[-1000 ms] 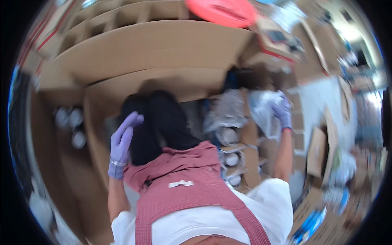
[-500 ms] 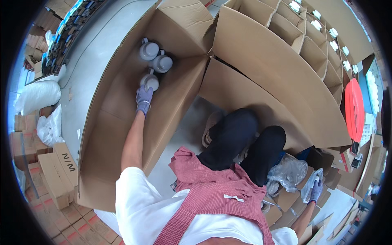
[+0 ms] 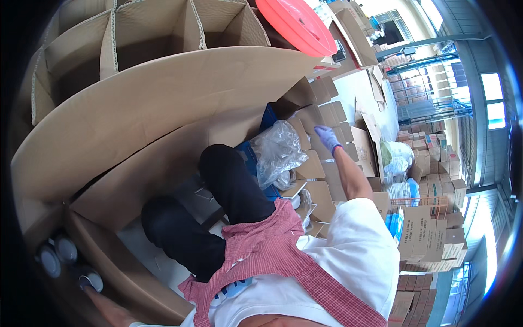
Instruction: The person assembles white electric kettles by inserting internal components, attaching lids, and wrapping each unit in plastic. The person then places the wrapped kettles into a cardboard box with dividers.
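At the lower left, three white mugs (image 3: 66,249) stand in a tall cardboard box (image 3: 128,267), in the dim rim of the picture. My left hand (image 3: 83,283), in a purple glove, is closed at the side of the nearest mug (image 3: 94,281); its fingers show only in part. To the right, my gloved right hand (image 3: 328,137) reaches over the raised flaps of small brown cartons (image 3: 327,174). Its fingers are stretched out, with nothing visible in them. A crumpled clear plastic bag (image 3: 280,152) lies on the cartons, near white ware (image 3: 296,201) partly wrapped in plastic.
A large carton with cardboard dividers (image 3: 111,43) stands in front of my knees, a red round plastic piece (image 3: 299,24) at its right edge. Stacked brown boxes (image 3: 422,231) and wrapped bundles (image 3: 397,155) are on the right. A blue crate (image 3: 248,155) shows under the plastic.
The view has swung to the right, so the tall box with the mugs is now at the lower left. My right hand has left the clear plastic it was touching and reaches farther out.
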The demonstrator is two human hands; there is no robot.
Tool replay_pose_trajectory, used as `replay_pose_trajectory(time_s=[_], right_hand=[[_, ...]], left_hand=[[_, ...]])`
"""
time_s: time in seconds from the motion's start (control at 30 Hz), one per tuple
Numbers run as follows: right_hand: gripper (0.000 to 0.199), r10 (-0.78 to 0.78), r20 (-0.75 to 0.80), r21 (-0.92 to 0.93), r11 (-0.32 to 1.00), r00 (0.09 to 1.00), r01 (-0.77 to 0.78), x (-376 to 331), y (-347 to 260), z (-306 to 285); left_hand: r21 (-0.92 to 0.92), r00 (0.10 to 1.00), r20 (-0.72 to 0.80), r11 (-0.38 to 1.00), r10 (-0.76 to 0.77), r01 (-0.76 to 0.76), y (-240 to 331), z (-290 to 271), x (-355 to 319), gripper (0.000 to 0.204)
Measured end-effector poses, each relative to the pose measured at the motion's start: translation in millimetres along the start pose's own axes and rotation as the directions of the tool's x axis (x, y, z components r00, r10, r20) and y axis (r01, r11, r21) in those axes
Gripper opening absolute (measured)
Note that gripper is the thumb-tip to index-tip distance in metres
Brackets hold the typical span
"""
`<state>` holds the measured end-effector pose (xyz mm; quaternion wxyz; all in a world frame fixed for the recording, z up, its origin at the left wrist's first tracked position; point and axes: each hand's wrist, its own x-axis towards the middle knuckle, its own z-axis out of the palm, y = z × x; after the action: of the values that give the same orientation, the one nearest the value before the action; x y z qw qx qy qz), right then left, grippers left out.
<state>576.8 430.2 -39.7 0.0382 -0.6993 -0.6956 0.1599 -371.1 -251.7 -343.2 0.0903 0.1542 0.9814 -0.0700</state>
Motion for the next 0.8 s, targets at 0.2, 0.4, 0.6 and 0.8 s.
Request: replay_pose_trajectory(time_s=[0.2,0.4,0.6,0.8], right_hand=[[0.034,-0.381,-0.304,-0.035,0.921,0.873,0.389,-39.4,-123.4,-7.8],[0.049,-0.915,-0.22,0.145,0.314,0.34,0.938,-164.5,-329.3,50.3],[0.1,-0.877,0.475,0.647,0.294,0.07,-0.703,-362.9,-379.4,94.5],[0.068,-0.809,0.424,0.728,0.038,0.406,-0.685,-343.1,-380.8,25.0]], left_hand=[[-0.054,0.983,0.009,0.982,-0.181,0.181,-71.0,-6.2,-60.5,0.033],[-0.631,0.787,0.121,0.565,-0.605,0.532,-118.9,-62.9,-243.3,0.042],[-0.003,0.957,0.229,-0.983,0.179,0.185,81.0,-147.2,-395.8,0.051],[-0.954,0.965,-0.236,-0.163,-0.118,-0.253,352.4,-266.3,-424.8,0.031]])
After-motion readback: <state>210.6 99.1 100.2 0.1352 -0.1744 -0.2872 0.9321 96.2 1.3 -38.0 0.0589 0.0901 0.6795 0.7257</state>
